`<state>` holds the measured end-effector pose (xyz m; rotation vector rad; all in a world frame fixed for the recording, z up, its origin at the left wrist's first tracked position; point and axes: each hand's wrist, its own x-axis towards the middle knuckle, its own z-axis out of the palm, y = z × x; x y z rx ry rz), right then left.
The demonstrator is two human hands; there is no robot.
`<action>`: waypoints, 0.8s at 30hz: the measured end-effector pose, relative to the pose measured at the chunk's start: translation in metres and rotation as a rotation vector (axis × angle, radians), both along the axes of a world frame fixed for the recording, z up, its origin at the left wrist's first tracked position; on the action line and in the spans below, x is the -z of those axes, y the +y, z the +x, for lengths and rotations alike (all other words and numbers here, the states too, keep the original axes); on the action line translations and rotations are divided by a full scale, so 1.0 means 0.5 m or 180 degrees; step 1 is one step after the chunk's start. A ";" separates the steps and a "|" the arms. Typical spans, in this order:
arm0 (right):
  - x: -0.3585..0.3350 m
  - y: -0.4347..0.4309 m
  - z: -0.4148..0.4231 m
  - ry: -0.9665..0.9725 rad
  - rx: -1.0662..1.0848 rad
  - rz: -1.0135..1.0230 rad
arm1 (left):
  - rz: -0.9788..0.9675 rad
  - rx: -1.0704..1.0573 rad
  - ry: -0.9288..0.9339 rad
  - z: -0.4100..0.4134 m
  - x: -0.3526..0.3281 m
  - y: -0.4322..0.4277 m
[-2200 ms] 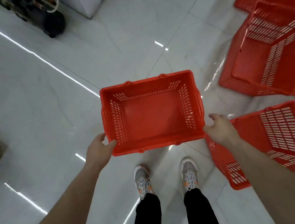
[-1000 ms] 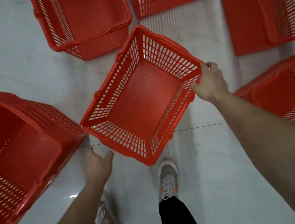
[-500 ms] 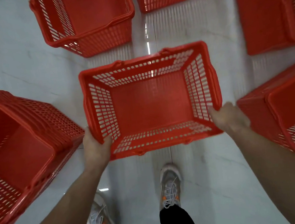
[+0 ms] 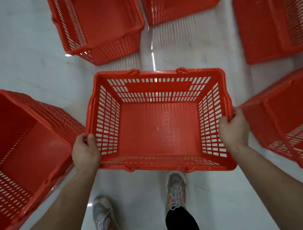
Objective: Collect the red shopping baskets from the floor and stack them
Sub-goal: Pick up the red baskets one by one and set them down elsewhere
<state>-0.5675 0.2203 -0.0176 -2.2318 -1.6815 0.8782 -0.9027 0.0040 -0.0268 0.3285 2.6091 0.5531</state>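
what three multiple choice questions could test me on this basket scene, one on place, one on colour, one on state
1. Where do the left hand and right hand grip the held basket?
A. on its two long sides
B. on its two short ends
C. under its base

2. What colour are the person's trousers?
A. black
B. white
C. blue

3. What state is the held basket in?
A. upside down
B. full of goods
C. upright and empty

Answers:
1 B, fingers curl over the rim at each short end.
2 A, they show black at the bottom edge of the view.
3 C, its opening faces up and its bare base shows.
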 end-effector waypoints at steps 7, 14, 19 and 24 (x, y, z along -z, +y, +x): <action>-0.286 -0.004 -0.099 0.0326 0.0021 0.0248 | 0.0419 -0.0246 0.0070 -0.071 -0.278 -0.046; -0.556 -0.071 -0.321 0.0661 -0.0440 0.0430 | 0.0811 -0.0849 0.0266 -0.205 -0.552 -0.209; -0.602 -0.179 -0.528 0.0983 -0.1057 0.0331 | 0.0605 -0.1426 0.0370 -0.304 -0.606 -0.409; -0.563 -0.299 -0.721 0.1085 -0.1635 0.0116 | 0.0541 -0.2160 0.0450 -0.372 -0.585 -0.594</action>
